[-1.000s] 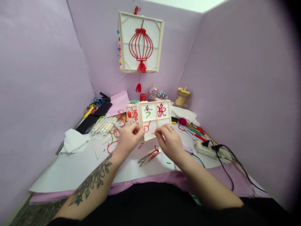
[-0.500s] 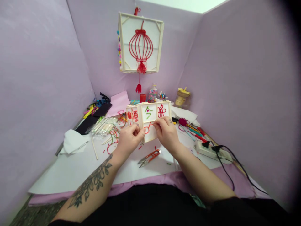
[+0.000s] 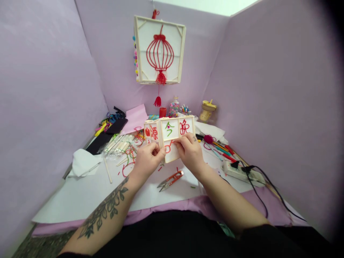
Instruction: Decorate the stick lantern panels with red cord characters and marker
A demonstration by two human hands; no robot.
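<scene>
A small wooden-framed lantern box (image 3: pixel 170 129) with white paper panes stands on the white sheet in front of me. Its panes carry red and green characters made of thin cord. My left hand (image 3: pixel 147 160) grips the box's lower left corner, fingers closed on the frame. My right hand (image 3: pixel 190 152) lies over the lower right pane, fingertips pinched on a piece of red cord (image 3: pixel 170 146) pressed against the lower middle pane.
Red thread snips (image 3: pixel 171 179) lie just below the hands. Cord scraps, a bag of sticks (image 3: pixel 119 145) and a white cloth (image 3: pixel 83 161) are at left. A power strip (image 3: pixel 242 171) with black cables and coloured sticks sit at right. A large lantern (image 3: pixel 159 49) hangs at the back.
My right hand has moved up from the box's lower right edge onto the lower panes and now pinches the red cord there. The left hand has kept its grip.
</scene>
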